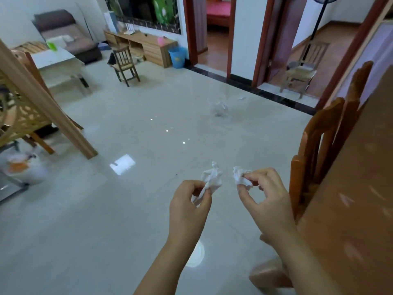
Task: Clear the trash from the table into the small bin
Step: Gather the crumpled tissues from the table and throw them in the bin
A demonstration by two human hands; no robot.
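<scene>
My left hand (188, 206) pinches a crumpled white tissue (212, 177) between thumb and fingers, held out over the tiled floor. My right hand (264, 199) grips a second crumpled white tissue (240, 176) at about the same height, a little to the right. The brown wooden table (350, 209) runs along the right edge of the view, beside my right arm. A small blue bin (178, 57) stands far across the room against the wooden cabinet.
Wooden chairs (319, 150) are tucked against the table on the right. A clear plastic bag (219, 107) and a paper scrap (242, 98) lie on the floor ahead. A wooden divider (42, 99) stands at left, a small chair (125, 64) and a white low table (57, 58) farther back.
</scene>
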